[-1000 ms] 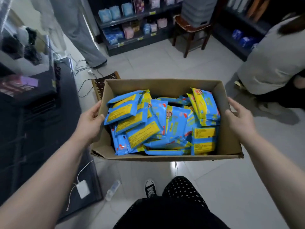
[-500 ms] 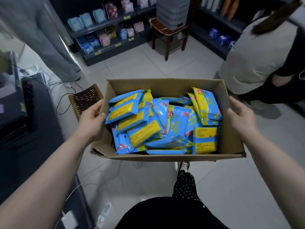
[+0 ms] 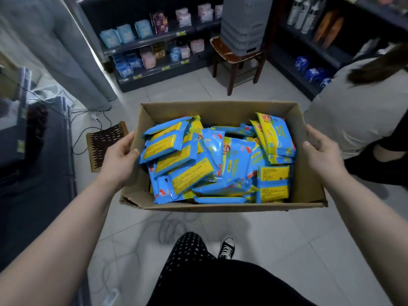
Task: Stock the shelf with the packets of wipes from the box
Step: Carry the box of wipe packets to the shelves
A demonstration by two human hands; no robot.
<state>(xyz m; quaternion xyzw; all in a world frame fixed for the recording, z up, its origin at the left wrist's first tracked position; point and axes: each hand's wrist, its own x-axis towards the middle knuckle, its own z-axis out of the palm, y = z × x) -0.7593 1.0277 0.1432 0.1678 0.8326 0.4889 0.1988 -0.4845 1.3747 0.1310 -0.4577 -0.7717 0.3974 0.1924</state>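
Note:
I carry an open cardboard box (image 3: 220, 110) in front of me, above the tiled floor. It is filled with several blue and yellow packets of wipes (image 3: 212, 160) lying in a loose heap. My left hand (image 3: 118, 159) grips the box's left wall, thumb over the rim. My right hand (image 3: 321, 151) grips the right wall the same way. A dark shelf (image 3: 154, 39) with small packets stands ahead at the back left. Another dark shelf (image 3: 318, 49) runs along the right.
A wooden stool (image 3: 234, 56) with a grey plastic basket (image 3: 245, 23) on it stands between the shelves. A person in a light top (image 3: 351, 111) crouches at the right. Another person's legs (image 3: 66, 51) stand at the left. A dark counter (image 3: 35, 173), cables and a brown mat (image 3: 106, 142) lie left.
I have walked forward with the box; the shelves and stool are nearer. Both hands keep the same hold on the box's sides.

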